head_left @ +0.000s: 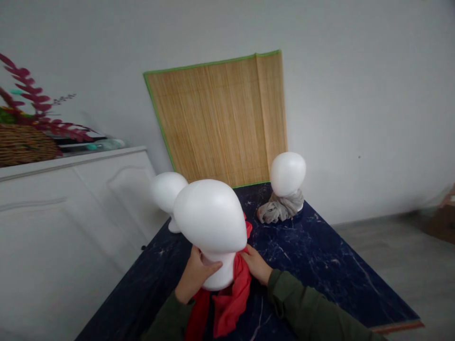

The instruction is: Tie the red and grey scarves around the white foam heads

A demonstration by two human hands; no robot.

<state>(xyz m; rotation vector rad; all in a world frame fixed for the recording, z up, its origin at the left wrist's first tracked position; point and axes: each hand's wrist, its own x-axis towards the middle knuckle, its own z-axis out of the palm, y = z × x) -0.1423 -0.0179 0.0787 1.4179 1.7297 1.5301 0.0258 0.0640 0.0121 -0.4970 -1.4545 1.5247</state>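
A white foam mannequin head (210,222) stands near me on the dark blue marbled table (320,265). A red scarf (231,298) hangs round its neck and down toward me. My left hand (194,277) wraps round the left side of the neck, thumb across the front. My right hand (256,265) presses the scarf at the neck's right side, fingers closed on the cloth. A second white head (166,192) stands behind at left. A third head (287,174) at the far right wears a grey scarf (280,208) knotted at its neck.
A bamboo mat (220,118) with green edging leans on the wall behind the table. A white cabinet (71,213) stands at the left with a wicker basket (24,144) and red foliage on top. Grey floor lies to the right.
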